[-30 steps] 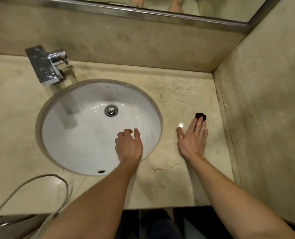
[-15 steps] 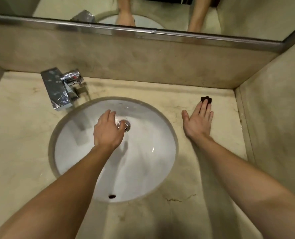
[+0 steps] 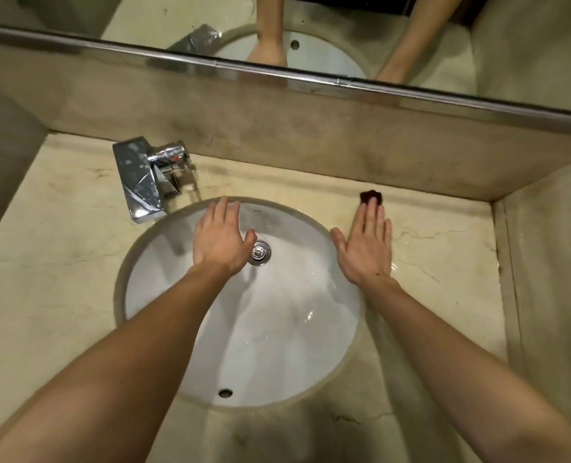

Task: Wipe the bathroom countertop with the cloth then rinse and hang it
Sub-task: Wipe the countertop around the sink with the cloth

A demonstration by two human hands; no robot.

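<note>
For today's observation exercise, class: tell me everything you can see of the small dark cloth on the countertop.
The cloth is a small, dark maroon piece, bunched with an uneven edge; its weave is too small to make out. It lies flat on the beige marble countertop, right of the sink basin, near the foot of the back wall. The right hand, spread flat, presses its fingertips on the cloth's near edge, hiding part of it. The stone beside the hand glistens wet.

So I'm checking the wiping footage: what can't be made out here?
- Dark cloth: head view, mostly under the right hand's fingertips; size and shape unclear.
- Basin back rim: partly covered by the left hand.
- Faucet on or off: no stream discernible.
- Hanging spot: out of frame.
</note>
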